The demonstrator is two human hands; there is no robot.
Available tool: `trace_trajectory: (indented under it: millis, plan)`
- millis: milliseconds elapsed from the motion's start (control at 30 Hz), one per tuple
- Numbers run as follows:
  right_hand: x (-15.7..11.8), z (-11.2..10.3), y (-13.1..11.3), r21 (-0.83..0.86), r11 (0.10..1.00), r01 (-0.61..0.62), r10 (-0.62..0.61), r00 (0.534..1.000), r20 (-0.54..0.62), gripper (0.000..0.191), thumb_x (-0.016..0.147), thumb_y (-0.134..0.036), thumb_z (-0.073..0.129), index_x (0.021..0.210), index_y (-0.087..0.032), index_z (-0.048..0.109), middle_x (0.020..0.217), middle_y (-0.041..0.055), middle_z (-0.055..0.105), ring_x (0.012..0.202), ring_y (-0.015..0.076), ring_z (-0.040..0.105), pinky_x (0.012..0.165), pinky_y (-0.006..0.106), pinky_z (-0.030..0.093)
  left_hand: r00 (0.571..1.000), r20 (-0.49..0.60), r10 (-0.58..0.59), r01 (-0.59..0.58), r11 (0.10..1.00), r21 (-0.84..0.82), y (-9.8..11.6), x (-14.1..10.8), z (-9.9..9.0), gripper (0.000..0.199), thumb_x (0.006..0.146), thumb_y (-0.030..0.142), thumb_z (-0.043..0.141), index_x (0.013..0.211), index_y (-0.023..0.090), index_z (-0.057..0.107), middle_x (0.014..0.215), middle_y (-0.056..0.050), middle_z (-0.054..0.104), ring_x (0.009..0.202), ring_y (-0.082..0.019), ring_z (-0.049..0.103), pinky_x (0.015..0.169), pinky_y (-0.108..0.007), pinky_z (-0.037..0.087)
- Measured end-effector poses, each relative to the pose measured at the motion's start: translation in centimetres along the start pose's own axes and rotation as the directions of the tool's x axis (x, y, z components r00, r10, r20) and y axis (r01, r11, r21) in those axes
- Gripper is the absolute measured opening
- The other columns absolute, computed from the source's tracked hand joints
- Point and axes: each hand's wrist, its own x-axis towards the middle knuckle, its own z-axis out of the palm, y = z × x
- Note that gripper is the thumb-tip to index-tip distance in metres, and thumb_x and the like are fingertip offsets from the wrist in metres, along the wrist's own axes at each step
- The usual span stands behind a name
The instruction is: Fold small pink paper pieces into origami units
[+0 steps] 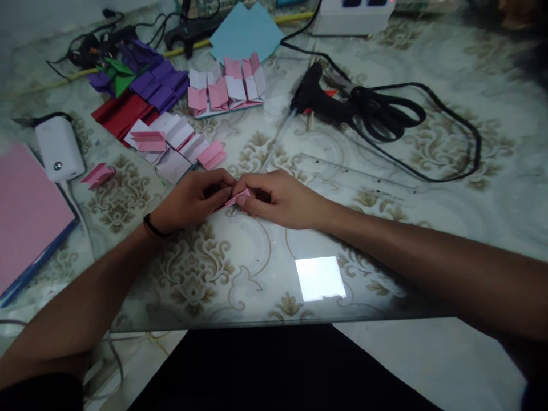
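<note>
Between my two hands is a small folded piece of pink paper (240, 196), pinched just above the table. My left hand (192, 197), with a dark band at the wrist, grips its left end. Thumb and forefinger of my right hand (274, 200) are closed on the right end. Part of the paper is hidden by the fingers. Just beyond my left hand lies a group of folded white and pink paper pieces (175, 137). A single folded pink piece (99, 174) rests farther left.
A black glue gun (321, 97) with a coiled cord (385, 114) lies at the back right, near a clear ruler (355, 171). Behind are pink-and-white folded pieces (226, 88), purple pieces (160, 85) and blue sheets (246, 34). A white power bank (60, 148) and pink sheets (29, 211) are left.
</note>
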Motion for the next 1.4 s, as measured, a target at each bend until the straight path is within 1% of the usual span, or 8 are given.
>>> trace_trajectory:
  millis: [300,533,600,633,933,1067,1200,1400]
  plan:
    - [0.16,0.06,0.03,0.016,1.0,0.004,-0.004,1.0,-0.003,0.024,0.103,-0.033,0.058,0.099,-0.014,0.072,0.067,-0.0049,0.057,0.06,0.0078,0.048,0.06,0.02,0.035,1.0,-0.002,-0.015,0.015,0.999,-0.029,-0.47,-0.25,0.12,0.031,0.097,0.042,0.059,0.097,0.015,0.074,0.077,0.0,0.067,0.067,-0.011,0.055,0.062,-0.022,0.042]
    - [0.37,0.28,0.14,0.033,0.999,-0.01,0.01,1.0,0.007,0.023,0.102,-0.033,0.057,0.097,-0.015,0.07,0.069,-0.0035,0.06,0.059,0.0081,0.049,0.058,0.019,0.036,1.0,0.022,-0.023,0.023,0.999,-0.024,-0.93,-0.42,0.12,0.028,0.099,0.038,0.056,0.096,0.016,0.073,0.078,0.001,0.067,0.069,-0.011,0.056,0.064,-0.022,0.042]
    - [0.44,0.34,0.15,0.045,0.999,0.007,-0.007,1.0,-0.001,0.025,0.102,-0.034,0.058,0.096,-0.014,0.071,0.068,-0.0036,0.059,0.057,0.0081,0.048,0.057,0.019,0.036,1.0,0.019,-0.022,0.022,0.999,-0.023,-0.94,-0.42,0.11,0.027,0.098,0.037,0.056,0.096,0.016,0.072,0.078,0.001,0.067,0.068,-0.011,0.055,0.064,-0.022,0.042]
    - [0.48,0.36,0.16,0.043,0.999,-0.002,0.002,1.0,0.007,0.026,0.102,-0.034,0.057,0.099,-0.013,0.072,0.068,-0.0033,0.059,0.058,0.0083,0.048,0.058,0.02,0.036,0.999,0.015,-0.028,0.029,0.999,-0.014,-0.9,-0.42,0.1,0.026,0.098,0.036,0.057,0.096,0.016,0.072,0.077,0.001,0.067,0.068,-0.011,0.055,0.063,-0.022,0.041]
    - [0.51,0.27,-0.09,0.041,0.998,-0.036,0.035,0.999,0.026,0.027,0.101,-0.034,0.058,0.101,-0.012,0.074,0.066,-0.0036,0.056,0.058,0.0089,0.047,0.057,0.02,0.036,0.998,0.021,-0.055,0.055,0.998,-0.017,-0.61,-0.43,0.12,0.025,0.097,0.034,0.056,0.095,0.015,0.072,0.076,0.001,0.067,0.067,-0.01,0.054,0.063,-0.022,0.04]
    - [0.48,0.36,0.04,0.055,0.998,-0.035,0.034,0.999,0.023,0.027,0.102,-0.035,0.058,0.099,-0.013,0.072,0.067,-0.0035,0.057,0.058,0.0087,0.048,0.058,0.02,0.036,0.997,0.029,-0.065,0.066,0.997,-0.037,-0.76,-0.43,0.16,0.026,0.097,0.035,0.056,0.097,0.015,0.073,0.078,0.001,0.068,0.068,-0.01,0.054,0.064,-0.022,0.04]
    - [0.49,0.57,0.26,0.047,0.998,-0.034,0.033,0.999,0.025,0.028,0.103,-0.036,0.055,0.097,-0.013,0.07,0.071,-0.0019,0.06,0.061,0.0089,0.049,0.06,0.019,0.037,0.997,0.02,-0.078,0.079,0.997,-0.015,-0.78,-0.48,0.16,0.026,0.097,0.036,0.056,0.095,0.015,0.072,0.075,0.002,0.065,0.067,-0.01,0.052,0.063,-0.021,0.038]
    - [0.57,0.61,0.26,0.051,0.998,-0.042,0.041,0.999,0.025,0.032,0.103,-0.038,0.054,0.097,-0.012,0.072,0.072,-0.0013,0.06,0.062,0.0088,0.049,0.06,0.019,0.038,0.996,0.017,-0.085,0.086,0.996,-0.012,-0.75,-0.52,0.18,0.027,0.097,0.036,0.055,0.094,0.016,0.072,0.079,0.001,0.067,0.071,-0.011,0.055,0.065,-0.022,0.039]
